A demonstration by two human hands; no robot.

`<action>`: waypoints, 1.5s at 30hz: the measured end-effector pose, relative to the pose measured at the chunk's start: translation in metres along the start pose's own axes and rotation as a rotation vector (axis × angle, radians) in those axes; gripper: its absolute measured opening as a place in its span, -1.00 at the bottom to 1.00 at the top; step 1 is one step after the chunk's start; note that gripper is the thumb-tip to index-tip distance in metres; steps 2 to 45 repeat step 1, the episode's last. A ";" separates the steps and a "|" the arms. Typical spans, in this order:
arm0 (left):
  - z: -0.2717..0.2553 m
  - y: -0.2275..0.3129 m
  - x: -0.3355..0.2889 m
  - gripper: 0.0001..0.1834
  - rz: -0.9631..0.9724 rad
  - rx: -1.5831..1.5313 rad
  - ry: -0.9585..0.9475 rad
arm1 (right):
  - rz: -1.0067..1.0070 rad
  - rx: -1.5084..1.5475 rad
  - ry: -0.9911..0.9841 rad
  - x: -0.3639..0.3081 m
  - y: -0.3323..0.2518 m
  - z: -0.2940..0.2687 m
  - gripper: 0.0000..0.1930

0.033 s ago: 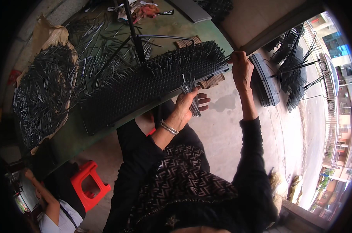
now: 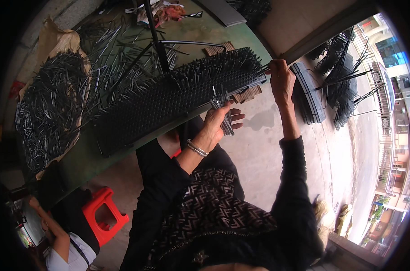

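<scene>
A long black perforated panel (image 2: pixel 144 110) lies aslant on the green table, its surface full of small holes. Many thin dark rods (image 2: pixel 205 70) stand up along its far side and thickly at its right end. My left hand (image 2: pixel 214 122) is closed round a bundle of thin grey rods (image 2: pixel 221 110) just off the panel's near edge, some fingers stretched out beyond it. At the panel's right end my right hand (image 2: pixel 282 79) pinches a thin dark rod, mostly lost among the others and the fingertips.
A heap of loose rods (image 2: pixel 51 108) lies on brown paper at the table's left. A black upright pole (image 2: pixel 159 49) rises behind the panel. A red stool (image 2: pixel 105 214) and another person (image 2: pixel 65 244) are at lower left. Dark panels (image 2: pixel 308 92) stand on the floor at right.
</scene>
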State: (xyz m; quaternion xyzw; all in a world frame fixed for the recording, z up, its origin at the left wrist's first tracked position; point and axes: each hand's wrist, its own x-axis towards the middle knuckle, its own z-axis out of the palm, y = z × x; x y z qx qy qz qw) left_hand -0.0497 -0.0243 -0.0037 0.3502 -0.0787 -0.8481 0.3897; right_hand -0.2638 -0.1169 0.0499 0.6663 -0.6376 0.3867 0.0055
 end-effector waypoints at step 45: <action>0.000 0.001 -0.001 -0.73 0.003 0.012 0.000 | -0.002 0.002 0.000 0.000 -0.001 0.000 -0.82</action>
